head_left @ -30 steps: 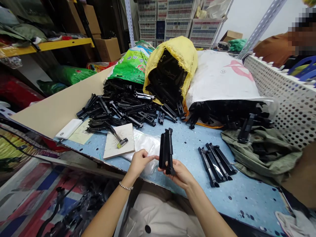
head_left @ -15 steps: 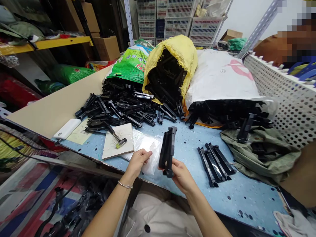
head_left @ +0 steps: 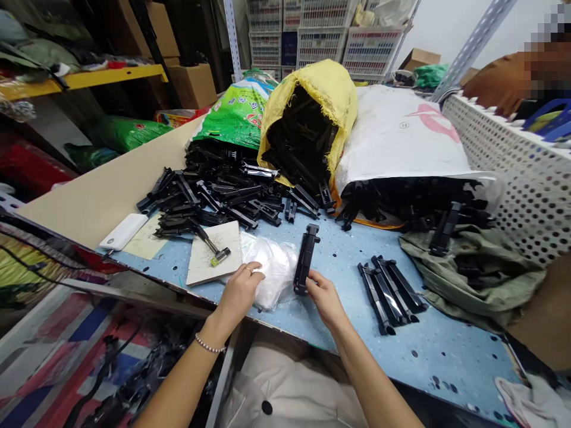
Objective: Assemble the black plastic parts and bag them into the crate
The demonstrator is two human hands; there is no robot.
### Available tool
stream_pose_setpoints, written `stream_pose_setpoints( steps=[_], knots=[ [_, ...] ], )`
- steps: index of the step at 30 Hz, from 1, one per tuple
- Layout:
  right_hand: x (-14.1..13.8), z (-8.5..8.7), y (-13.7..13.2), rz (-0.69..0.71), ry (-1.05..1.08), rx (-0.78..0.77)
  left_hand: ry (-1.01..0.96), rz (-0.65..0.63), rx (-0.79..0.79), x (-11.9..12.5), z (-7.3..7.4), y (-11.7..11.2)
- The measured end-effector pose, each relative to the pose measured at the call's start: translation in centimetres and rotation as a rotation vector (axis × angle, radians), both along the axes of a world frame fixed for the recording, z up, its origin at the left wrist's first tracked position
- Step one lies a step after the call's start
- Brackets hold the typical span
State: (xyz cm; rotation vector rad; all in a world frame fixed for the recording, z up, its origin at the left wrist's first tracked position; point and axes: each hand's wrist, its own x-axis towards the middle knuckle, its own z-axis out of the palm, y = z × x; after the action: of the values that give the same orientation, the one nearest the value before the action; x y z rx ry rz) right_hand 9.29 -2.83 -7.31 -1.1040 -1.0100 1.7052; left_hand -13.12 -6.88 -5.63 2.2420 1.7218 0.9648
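Observation:
My right hand grips the near end of a long black plastic part, which lies low over the blue table and points away from me. My left hand is closed on a pile of clear plastic bags just left of that part. A row of several finished black parts lies to the right of my right hand.
A heap of loose black parts spills from a green sack, a yellow sack and a white sack. A small hammer rests on a white board. A white power bank, an olive cloth and a perforated white panel are nearby.
My right hand lowered the black part from upright to nearly flat on the table. My left hand moved off the part and closed on the clear bags.

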Motion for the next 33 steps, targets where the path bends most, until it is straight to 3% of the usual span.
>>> stream_pose_setpoints(
  steps=[3,5,7,9,11,13,17,20,22,25,27,28,30,31,33],
  knots=[
    [2.0,1.3,-2.0,0.137,0.007,-0.027,-0.075,-0.022,-0.089,0.8,-0.3,0.9],
    [3.2,1.4,-3.8,0.356,0.158,-0.214,-0.228,-0.048,-0.196,1.2,-0.4,1.4],
    [3.8,0.8,-5.4,0.491,0.318,-0.426,-0.339,-0.08,-0.269,1.2,-0.4,1.7],
    [3.7,-0.2,-6.0,0.491,0.435,-0.59,-0.372,-0.107,-0.296,1.0,-0.3,1.4],
    [3.1,-1.1,-5.7,0.415,0.491,-0.655,-0.334,-0.132,-0.295,1.2,0.1,0.5],
    [2.2,-1.7,-4.8,0.339,0.437,-0.587,-0.254,-0.197,-0.281,1.8,0.7,-0.8],
    [-0.2,-1.4,-3.7,0.231,0.026,-0.192,-0.128,-0.377,-0.274,4.0,1.6,-3.4],
    [-1.7,-0.7,-4.7,0.141,-0.168,0.003,-0.129,-0.412,-0.299,5.1,1.9,-4.3],
    [-2.0,-0.1,-5.8,0.196,-0.2,0.091,-0.169,-0.379,-0.292,4.8,2.6,-4.9],
    [-0.3,1.0,-6.5,0.395,-0.162,0.156,-0.204,-0.243,-0.339,2.0,5.1,-7.1],
    [2.8,1.4,-5.7,0.352,-0.278,0.229,-0.162,-0.137,-0.496,-1.6,6.7,-9.2],
    [4.7,1.5,-4.9,0.25,-0.413,0.287,-0.13,-0.101,-0.601,-3.7,6.9,-10.2],
    [8.8,1.4,-3.1,0.028,-0.808,0.43,-0.063,-0.011,-0.791,-7.7,5.5,-11.6],
    [10.7,1.2,-2.1,-0.058,-1.033,0.457,-0.024,0.074,-0.863,-9.4,3.8,-12.0],
    [13.5,0.9,-0.6,-0.104,-1.387,0.447,0.075,0.195,-1.017,-11.5,-1.0,-12.2]
  ],
)
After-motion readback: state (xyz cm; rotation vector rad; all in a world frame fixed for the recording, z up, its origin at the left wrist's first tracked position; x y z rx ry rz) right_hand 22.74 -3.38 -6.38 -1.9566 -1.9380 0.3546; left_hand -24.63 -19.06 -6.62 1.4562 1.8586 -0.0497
